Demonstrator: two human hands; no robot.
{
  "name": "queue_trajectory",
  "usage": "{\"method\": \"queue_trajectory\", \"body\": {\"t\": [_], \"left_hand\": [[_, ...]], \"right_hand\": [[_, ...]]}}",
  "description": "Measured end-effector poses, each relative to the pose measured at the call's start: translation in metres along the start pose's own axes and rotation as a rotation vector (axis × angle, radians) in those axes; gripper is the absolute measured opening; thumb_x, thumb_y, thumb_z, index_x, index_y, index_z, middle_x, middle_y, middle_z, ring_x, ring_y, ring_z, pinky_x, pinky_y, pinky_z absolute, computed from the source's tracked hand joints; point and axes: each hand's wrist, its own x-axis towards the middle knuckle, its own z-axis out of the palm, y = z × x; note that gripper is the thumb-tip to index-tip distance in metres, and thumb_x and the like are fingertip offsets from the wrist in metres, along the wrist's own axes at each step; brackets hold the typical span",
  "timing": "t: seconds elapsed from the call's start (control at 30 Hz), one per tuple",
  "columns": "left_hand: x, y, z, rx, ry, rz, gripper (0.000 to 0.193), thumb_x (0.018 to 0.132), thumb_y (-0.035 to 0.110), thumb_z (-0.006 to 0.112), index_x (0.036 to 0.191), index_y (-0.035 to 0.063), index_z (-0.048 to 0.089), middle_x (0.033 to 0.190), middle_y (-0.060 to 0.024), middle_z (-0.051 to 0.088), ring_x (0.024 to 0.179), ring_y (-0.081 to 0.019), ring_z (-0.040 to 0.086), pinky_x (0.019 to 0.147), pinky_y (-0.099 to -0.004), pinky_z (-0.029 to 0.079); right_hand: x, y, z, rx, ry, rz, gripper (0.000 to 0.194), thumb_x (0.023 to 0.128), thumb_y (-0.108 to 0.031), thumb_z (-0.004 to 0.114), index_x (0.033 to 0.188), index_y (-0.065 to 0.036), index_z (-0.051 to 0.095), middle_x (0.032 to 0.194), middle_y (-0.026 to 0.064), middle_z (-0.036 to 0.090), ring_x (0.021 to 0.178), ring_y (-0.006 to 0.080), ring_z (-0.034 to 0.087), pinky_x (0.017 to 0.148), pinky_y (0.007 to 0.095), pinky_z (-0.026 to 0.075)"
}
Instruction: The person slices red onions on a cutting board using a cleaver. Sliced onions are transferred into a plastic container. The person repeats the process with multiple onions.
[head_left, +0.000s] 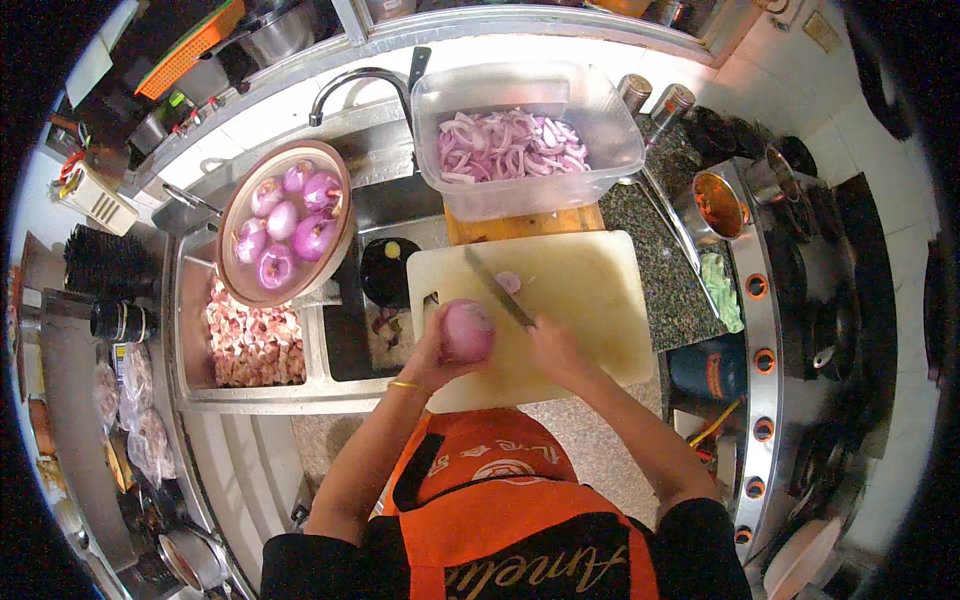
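Note:
My left hand (429, 355) holds a peeled red onion (469, 331) over the left part of a white plastic cutting board (592, 300). In my right hand (555, 351) is a kitchen knife (499, 287), its blade pointing up and left above the board, apart from the onion. A small cut piece of onion (508, 282) lies just beside the blade. Beyond the board, a clear plastic tub (525, 193) contains sliced red onion (514, 146). To the left, whole peeled onions (282, 220) sit in liquid in a brown-rimmed bowl (343, 247).
Cut raw meat (255, 337) fills part of the left sink basin. A curved faucet (360, 73) rises behind the bowl. At right are long metal tongs (679, 232), a green cloth (720, 289), a pot of reddish food (718, 206) and a stove edge with knobs (763, 361).

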Motion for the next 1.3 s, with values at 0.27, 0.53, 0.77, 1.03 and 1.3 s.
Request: {"method": "queue_trajectory", "body": {"t": [0.27, 0.53, 0.77, 1.03, 1.3], "left_hand": [[-0.034, -0.007, -0.019, 0.216, 0.270, 0.246, 0.066, 0.086, 0.036, 0.075, 0.139, 0.0111, 0.044, 0.138, -0.0124, 0.048, 0.116, -0.0354, 0.059, 0.077, -0.0531, 0.062], [-0.126, 0.027, -0.089, 0.157, -0.027, 0.299, 0.068, 0.093, 0.036, 0.068, 0.147, 0.0134, 0.035, 0.135, -0.0120, 0.051, 0.119, -0.0300, 0.059, 0.082, -0.0436, 0.060], [-0.085, 0.005, -0.066, 0.428, -0.035, 0.283, 0.070, 0.092, 0.033, 0.070, 0.146, 0.0066, 0.034, 0.134, -0.0108, 0.052, 0.116, -0.0253, 0.059, 0.086, -0.0422, 0.058], [0.043, -0.041, 0.050, 0.529, -0.116, 0.346, 0.060, 0.091, 0.035, 0.069, 0.140, 0.0089, 0.046, 0.125, -0.0093, 0.060, 0.106, -0.0239, 0.064, 0.078, -0.0400, 0.059], [0.038, -0.060, 0.035, 0.252, 0.055, 0.360, 0.052, 0.091, 0.029, 0.070, 0.132, 0.0016, 0.054, 0.123, -0.0116, 0.061, 0.108, -0.0258, 0.064, 0.082, -0.0449, 0.061]], "right_hand": [[-0.056, 0.042, -0.004, -0.056, 0.268, 0.314, 0.022, 0.093, -0.015, 0.053, 0.108, 0.000, 0.059, 0.078, 0.0251, 0.064, 0.076, 0.0465, 0.064, 0.067, 0.0536, 0.050], [-0.007, -0.089, 0.108, 0.136, 0.112, 0.027, 0.041, 0.096, -0.019, 0.052, 0.131, 0.002, 0.052, 0.085, 0.0269, 0.064, 0.075, 0.0435, 0.064, 0.067, 0.0503, 0.050], [-0.011, -0.072, 0.006, 0.167, 0.157, 0.032, 0.041, 0.102, -0.027, 0.049, 0.130, 0.002, 0.051, 0.080, 0.0273, 0.065, 0.072, 0.0460, 0.064, 0.063, 0.0521, 0.051], [-0.040, -0.026, -0.111, -0.171, 0.089, 0.166, 0.023, 0.101, -0.022, 0.051, 0.108, 0.000, 0.051, 0.078, 0.0323, 0.063, 0.078, 0.0519, 0.062, 0.071, 0.0606, 0.048], [-0.055, -0.026, -0.109, -0.248, -0.077, -0.106, 0.020, 0.101, -0.018, 0.044, 0.109, -0.001, 0.049, 0.075, 0.0302, 0.063, 0.072, 0.0517, 0.063, 0.067, 0.0607, 0.049]]}}
